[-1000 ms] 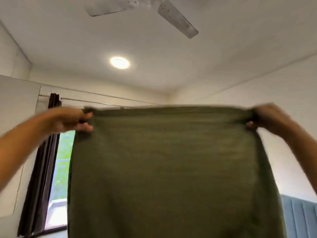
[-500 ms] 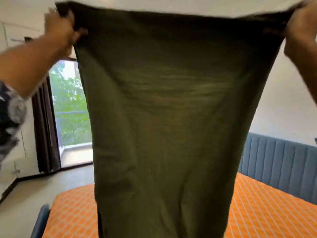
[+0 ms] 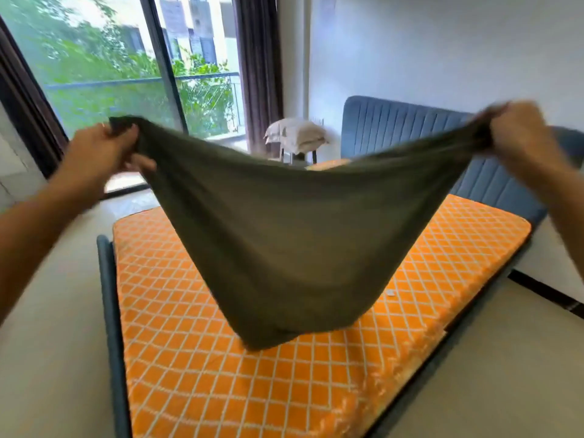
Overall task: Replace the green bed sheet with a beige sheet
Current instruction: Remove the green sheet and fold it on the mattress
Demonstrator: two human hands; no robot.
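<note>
Observed: 2 hands hold 1 green bed sheet (image 3: 284, 248) in the air above the bed. The left hand (image 3: 101, 153) grips the sheet's upper left corner, fingers curled round the bunched cloth with the thumb on top. The right hand (image 3: 518, 134) grips the opposite upper corner in a closed fist; its outline is blurred, so the exact lie of the fingers cannot be told. Both forearms are bare and reach in from the lower left and right.

The sheet is folded (layer count not readable) and stretched between the 2 hands, its top edge sagging in the middle. It hangs down to a rounded point whose lowest part sits over the middle of the mattress, toward the foot end. Whether that point touches the mattress cannot be told.

The mattress (image 3: 221, 390) is uncovered, orange with a white diamond grid, and lies in a blue bed frame (image 3: 109, 295). A small white tag (image 3: 390, 292) shows on its surface near the right edge. A padded blue headboard (image 3: 395, 128) with vertical channels stands at the far end against a white wall.

Beyond the far left corner of the bed, 1 stack of pale folded bedding or pillows (image 3: 297, 134) rests on a small stand beside a dark curtain (image 3: 259, 67). A large window (image 3: 120, 64) with greenery outside fills the upper left. The floor (image 3: 53, 343) is pale.
</note>
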